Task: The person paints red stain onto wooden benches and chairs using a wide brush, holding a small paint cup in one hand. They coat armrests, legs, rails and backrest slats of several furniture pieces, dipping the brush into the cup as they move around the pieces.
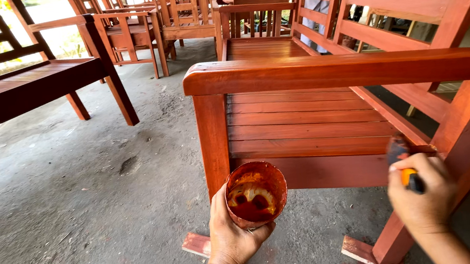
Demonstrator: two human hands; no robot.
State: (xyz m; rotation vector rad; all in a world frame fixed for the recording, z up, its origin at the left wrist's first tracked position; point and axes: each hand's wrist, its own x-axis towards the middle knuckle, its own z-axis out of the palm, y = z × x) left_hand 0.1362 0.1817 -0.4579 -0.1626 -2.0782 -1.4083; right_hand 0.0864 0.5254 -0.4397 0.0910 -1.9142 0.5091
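My left hand (230,234) grips a small round cup (255,193) stained red-brown, with dark red stain in its bottom, held in front of the chair's front left leg. My right hand (422,192) is closed around a brush with an orange handle (410,177); its dark bristles press against the chair's side rail near the seat slats. The red-brown wooden armchair (304,115) stands right before me, its glossy armrest (340,71) running across the view.
A second stained chair (263,43) stands behind the first. A long bench (23,85) is at the left, more wooden chairs (135,31) at the back. Small wood blocks (197,244) sit under the chair legs on the grey concrete floor (65,198).
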